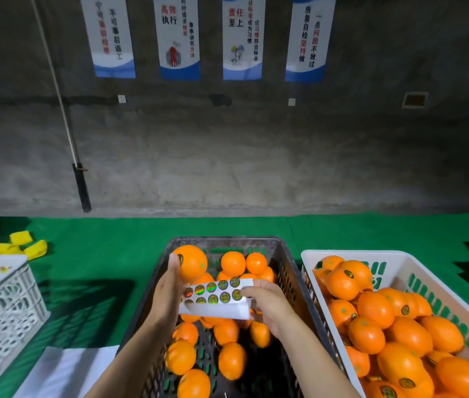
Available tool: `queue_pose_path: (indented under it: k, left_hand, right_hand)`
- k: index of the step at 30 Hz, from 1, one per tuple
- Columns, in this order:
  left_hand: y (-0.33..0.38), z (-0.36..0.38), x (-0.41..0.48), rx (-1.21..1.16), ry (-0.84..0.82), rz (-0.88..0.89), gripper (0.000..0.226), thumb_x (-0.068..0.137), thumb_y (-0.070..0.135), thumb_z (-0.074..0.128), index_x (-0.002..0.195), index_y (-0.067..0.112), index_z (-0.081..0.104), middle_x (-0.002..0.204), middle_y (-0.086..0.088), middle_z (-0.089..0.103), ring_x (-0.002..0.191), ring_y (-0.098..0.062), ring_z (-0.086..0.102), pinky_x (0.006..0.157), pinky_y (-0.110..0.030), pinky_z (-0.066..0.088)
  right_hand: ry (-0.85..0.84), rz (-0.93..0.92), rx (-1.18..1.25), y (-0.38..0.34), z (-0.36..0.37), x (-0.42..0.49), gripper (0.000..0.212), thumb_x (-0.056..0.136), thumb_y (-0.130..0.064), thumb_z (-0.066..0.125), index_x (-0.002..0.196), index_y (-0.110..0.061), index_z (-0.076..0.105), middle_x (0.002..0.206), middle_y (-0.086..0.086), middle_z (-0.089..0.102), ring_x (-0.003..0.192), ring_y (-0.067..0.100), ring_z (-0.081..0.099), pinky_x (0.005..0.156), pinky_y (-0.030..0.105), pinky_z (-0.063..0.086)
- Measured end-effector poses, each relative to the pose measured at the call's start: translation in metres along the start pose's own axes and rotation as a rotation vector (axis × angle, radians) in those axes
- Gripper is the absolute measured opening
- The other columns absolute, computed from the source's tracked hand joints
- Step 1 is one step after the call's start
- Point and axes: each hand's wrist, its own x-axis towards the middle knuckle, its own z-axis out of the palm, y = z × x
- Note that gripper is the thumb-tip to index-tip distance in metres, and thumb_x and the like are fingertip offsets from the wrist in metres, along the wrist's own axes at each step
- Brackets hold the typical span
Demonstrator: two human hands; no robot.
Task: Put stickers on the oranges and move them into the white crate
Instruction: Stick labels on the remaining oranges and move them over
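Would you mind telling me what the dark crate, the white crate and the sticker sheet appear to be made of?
The dark crate looks like moulded plastic, matte and scuffed, with slotted lattice walls. The white crate seems the same sort of plastic, smoother, with vent slots. The sticker sheet looks like thin white backing paper, bending in the right hand; its round stickers appear to be glossy holographic foil, judging by their rainbow sheen.

Four posters point(207, 38) hang above the green table point(112, 248).
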Motion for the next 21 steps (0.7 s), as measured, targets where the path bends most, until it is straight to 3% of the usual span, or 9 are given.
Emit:
queue_pose_path:
  k: [2,4,5,8,11,13,18,21]
  left_hand:
    - [-0.002,0.002,-0.009,0.128,-0.033,0.124,0.044,0.086,0.078,0.041,0.106,0.048,0.066,0.1,0.022,0.072,0.088,0.009,0.068,0.064,-0.014,0.053]
    - [-0.005,0.006,-0.017,0.231,-0.113,0.208,0.021,0.092,0.071,0.042,0.106,0.066,0.056,0.105,0.035,0.065,0.096,0.015,0.063,0.065,-0.008,0.051]
    - [-0.006,0.008,-0.019,0.302,-0.127,0.24,0.019,0.093,0.068,0.042,0.11,0.067,0.049,0.107,0.035,0.063,0.097,0.015,0.061,0.068,-0.008,0.05]
    - [-0.015,0.01,-0.021,0.606,-0.061,0.349,0.044,0.087,0.07,0.04,0.125,0.047,0.036,0.089,0.017,0.061,0.081,-0.002,0.064,0.06,-0.014,0.043]
    - [-0.02,0.009,-0.021,0.776,0.022,0.382,0.068,0.084,0.073,0.039,0.139,0.033,0.029,0.085,0.01,0.061,0.069,-0.01,0.063,0.055,-0.028,0.043]
    - [-0.019,0.009,-0.019,0.824,0.04,0.368,0.074,0.084,0.073,0.04,0.142,0.029,0.029,0.092,0.006,0.064,0.07,-0.015,0.064,0.057,-0.032,0.046]
    - [-0.016,0.01,-0.02,0.965,-0.012,0.364,0.076,0.088,0.069,0.043,0.146,0.024,0.028,0.121,-0.001,0.064,0.091,-0.022,0.068,0.075,-0.038,0.053]
    - [-0.016,0.008,-0.02,0.959,-0.068,0.356,0.07,0.09,0.068,0.043,0.145,0.027,0.029,0.125,0.001,0.062,0.102,-0.022,0.066,0.084,-0.039,0.052]
  right_hand:
    - [-0.041,-0.028,-0.087,0.0,0.002,-0.005,0.011,0.085,-0.008,0.067,0.095,-0.012,0.067,0.097,0.014,0.076,0.085,0.026,0.071,0.064,0.032,0.052]
    - [-0.094,-0.042,-0.176,-0.001,0.005,-0.01,0.01,0.084,-0.006,0.067,0.092,-0.012,0.065,0.101,0.018,0.075,0.085,0.027,0.069,0.067,0.035,0.048]
    - [-0.118,-0.04,-0.198,-0.001,0.006,-0.012,0.011,0.084,-0.005,0.068,0.09,-0.013,0.064,0.101,0.018,0.075,0.083,0.026,0.068,0.064,0.034,0.046]
    - [-0.211,0.002,-0.172,-0.005,0.008,-0.017,0.014,0.085,-0.002,0.069,0.095,-0.01,0.064,0.096,0.01,0.076,0.084,0.02,0.073,0.058,0.029,0.049]
    - [-0.305,0.056,-0.192,-0.007,0.01,-0.022,0.025,0.084,-0.009,0.075,0.108,-0.014,0.067,0.105,0.005,0.076,0.099,0.019,0.073,0.079,0.035,0.059]
    - [-0.322,0.047,-0.284,-0.007,0.012,-0.024,0.037,0.081,-0.023,0.078,0.115,-0.021,0.065,0.112,-0.001,0.074,0.105,0.015,0.069,0.091,0.037,0.054]
    - [-0.274,-0.155,-0.227,-0.012,0.01,-0.026,0.05,0.082,-0.039,0.077,0.128,-0.037,0.058,0.118,-0.011,0.067,0.109,0.005,0.064,0.09,0.023,0.049]
    - [-0.351,-0.112,-0.161,-0.01,0.011,-0.024,0.05,0.084,-0.053,0.069,0.131,-0.039,0.057,0.124,-0.006,0.067,0.117,0.013,0.061,0.107,0.036,0.042]
